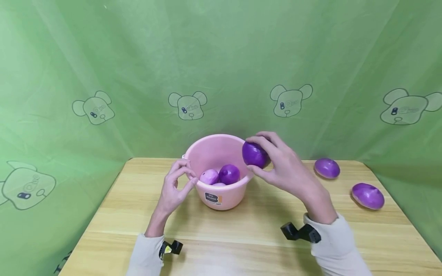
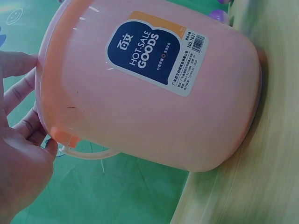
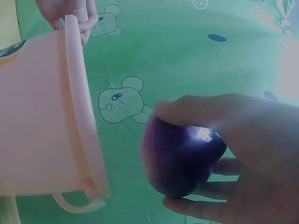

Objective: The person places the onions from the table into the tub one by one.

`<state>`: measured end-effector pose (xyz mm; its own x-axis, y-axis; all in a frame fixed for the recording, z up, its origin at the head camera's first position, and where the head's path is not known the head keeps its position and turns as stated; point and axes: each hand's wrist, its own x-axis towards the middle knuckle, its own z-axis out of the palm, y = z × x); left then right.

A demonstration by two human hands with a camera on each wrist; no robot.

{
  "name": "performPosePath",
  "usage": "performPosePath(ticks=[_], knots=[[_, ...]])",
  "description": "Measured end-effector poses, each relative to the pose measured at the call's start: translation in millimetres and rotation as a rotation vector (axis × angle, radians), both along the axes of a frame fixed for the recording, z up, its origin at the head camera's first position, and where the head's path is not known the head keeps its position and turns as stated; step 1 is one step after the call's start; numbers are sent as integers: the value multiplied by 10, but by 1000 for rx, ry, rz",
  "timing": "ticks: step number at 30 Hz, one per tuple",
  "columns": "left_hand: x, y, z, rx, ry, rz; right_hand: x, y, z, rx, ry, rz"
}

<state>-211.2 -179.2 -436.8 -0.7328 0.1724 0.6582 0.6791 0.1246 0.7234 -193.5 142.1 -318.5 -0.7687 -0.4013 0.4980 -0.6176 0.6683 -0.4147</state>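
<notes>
A pink bucket (image 1: pixel 236 194) stands upright on the table, its label facing me. My left hand (image 1: pixel 173 191) pinches its rim at the left; the left wrist view shows the fingers at the rim of the bucket (image 2: pixel 149 121), near the handle's joint. My right hand (image 1: pixel 289 170) holds a glossy purple onion (image 1: pixel 253 155) at the right side of the rim, overlapping it in the head view. The right wrist view has thumb and fingers round the onion (image 3: pixel 180 161), apart from the bucket. Inside lie a dark purple onion (image 1: pixel 229 174) and a paler round one (image 1: pixel 209 177), with another partly hidden below.
Two more purple onions, one farther back (image 1: pixel 327 168) and one nearer (image 1: pixel 368 196), lie at the right of the wooden table (image 1: pixel 221 249). A green curtain (image 1: pixel 221 57) with bear-head drawings hangs behind and at both sides.
</notes>
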Motion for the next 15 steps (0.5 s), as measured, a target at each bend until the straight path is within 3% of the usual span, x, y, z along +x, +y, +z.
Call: performPosePath(ticks=[15], knots=[[-3,5,-7,-5,12,17,-72,-185,-143,-88,40,52]])
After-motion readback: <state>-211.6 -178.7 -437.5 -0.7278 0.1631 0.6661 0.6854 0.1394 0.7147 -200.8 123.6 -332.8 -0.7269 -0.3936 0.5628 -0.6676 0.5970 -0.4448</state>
